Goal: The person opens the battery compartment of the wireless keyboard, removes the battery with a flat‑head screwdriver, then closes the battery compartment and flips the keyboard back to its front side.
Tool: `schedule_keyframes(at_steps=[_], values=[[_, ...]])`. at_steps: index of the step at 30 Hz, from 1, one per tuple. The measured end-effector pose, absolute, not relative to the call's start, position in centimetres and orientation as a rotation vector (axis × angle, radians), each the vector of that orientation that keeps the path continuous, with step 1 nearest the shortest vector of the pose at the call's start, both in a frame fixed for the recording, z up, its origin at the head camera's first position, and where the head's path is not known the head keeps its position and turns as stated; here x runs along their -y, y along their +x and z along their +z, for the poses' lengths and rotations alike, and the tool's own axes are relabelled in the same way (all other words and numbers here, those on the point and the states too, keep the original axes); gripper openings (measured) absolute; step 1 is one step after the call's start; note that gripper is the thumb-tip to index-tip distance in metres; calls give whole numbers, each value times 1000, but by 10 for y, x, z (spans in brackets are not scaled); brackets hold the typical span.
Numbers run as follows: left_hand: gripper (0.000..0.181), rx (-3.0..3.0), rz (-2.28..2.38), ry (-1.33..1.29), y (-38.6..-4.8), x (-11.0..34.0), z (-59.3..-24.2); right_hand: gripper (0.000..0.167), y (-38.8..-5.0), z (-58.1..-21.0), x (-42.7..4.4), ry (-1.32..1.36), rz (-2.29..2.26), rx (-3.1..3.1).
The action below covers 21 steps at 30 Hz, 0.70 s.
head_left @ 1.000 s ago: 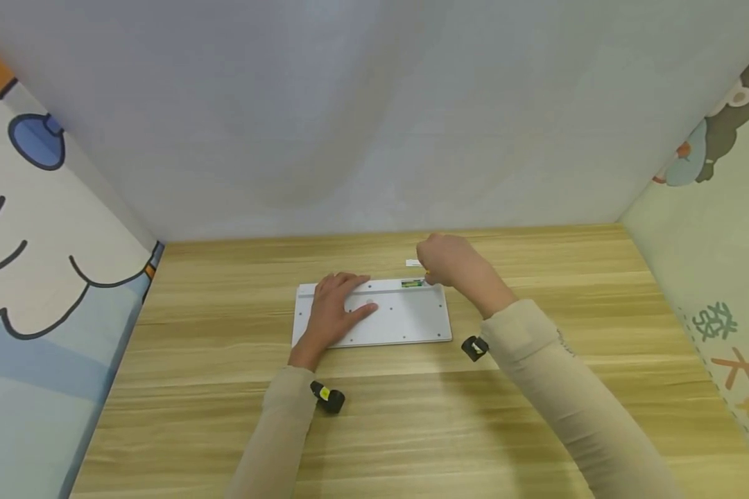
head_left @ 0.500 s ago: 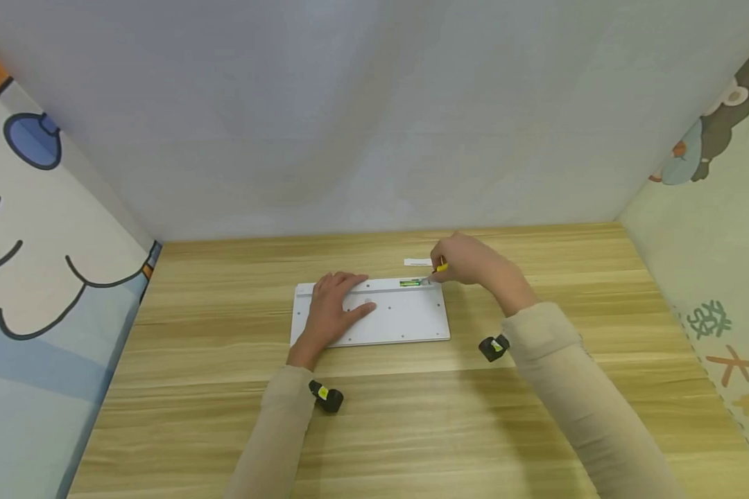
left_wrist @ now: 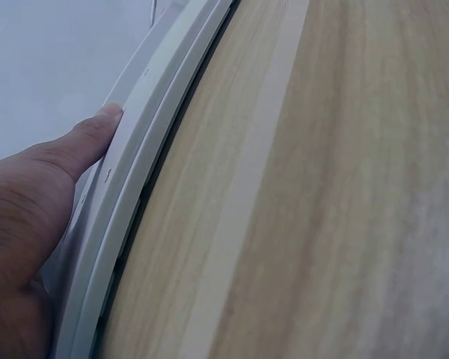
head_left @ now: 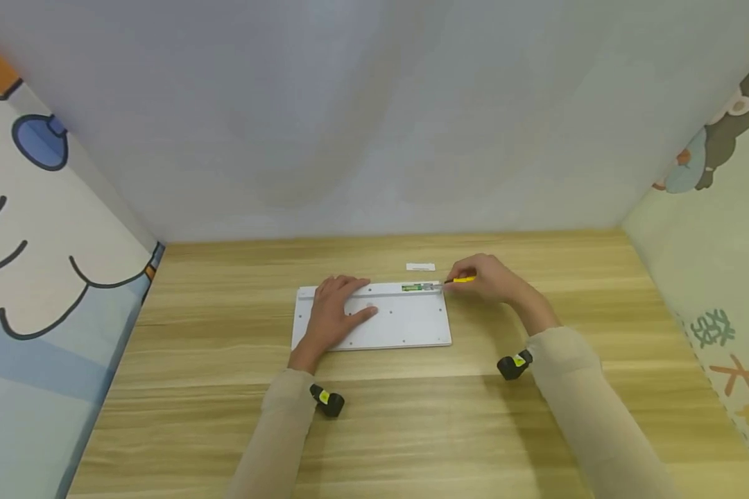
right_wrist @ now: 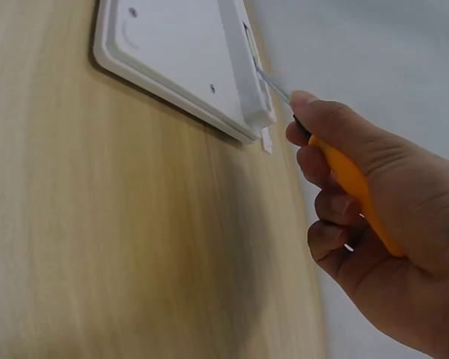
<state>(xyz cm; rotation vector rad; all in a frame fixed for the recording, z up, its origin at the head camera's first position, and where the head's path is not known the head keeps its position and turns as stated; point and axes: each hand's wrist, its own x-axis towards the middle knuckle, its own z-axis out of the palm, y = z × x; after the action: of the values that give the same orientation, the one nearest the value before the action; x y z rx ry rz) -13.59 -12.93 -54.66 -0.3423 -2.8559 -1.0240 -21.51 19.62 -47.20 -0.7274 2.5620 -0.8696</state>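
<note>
A white keyboard [head_left: 406,326] lies face down on the table, small screws dotted over its underside. My left hand [head_left: 333,312] rests spread on its left part; in the left wrist view the thumb [left_wrist: 97,131] presses on the underside near the long edge. Near the far right corner, a green battery [head_left: 410,287] shows in the uncovered battery slot. My right hand [head_left: 487,277] grips a screwdriver [right_wrist: 352,179] by its yellow-orange handle, just right of the keyboard. The metal shaft [right_wrist: 273,84] reaches into the slot at a low slant; its tip is hard to make out.
Behind the keyboard lies a small white strip [head_left: 420,267], probably the slot's cover. The wood-grain table [head_left: 399,423] meets a plain pale wall [head_left: 374,138] at the back. Printed panels stand left and right.
My right hand has moved to the right and slightly nearer, and the screwdriver has tipped over to lie almost flat. The white strip is now fully uncovered. My left hand stays put.
</note>
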Motion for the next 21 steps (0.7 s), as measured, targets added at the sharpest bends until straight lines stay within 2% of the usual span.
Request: schedule_keyframes(at_steps=[7,21], values=[[60,2847,-1006,-354,-136,131,-550,4,-206,-480,-196,-677,-950,-2576],[61,2852,-996,-346,-137,131,-551,5,-205,-460,-184,-815,-736,-2677]])
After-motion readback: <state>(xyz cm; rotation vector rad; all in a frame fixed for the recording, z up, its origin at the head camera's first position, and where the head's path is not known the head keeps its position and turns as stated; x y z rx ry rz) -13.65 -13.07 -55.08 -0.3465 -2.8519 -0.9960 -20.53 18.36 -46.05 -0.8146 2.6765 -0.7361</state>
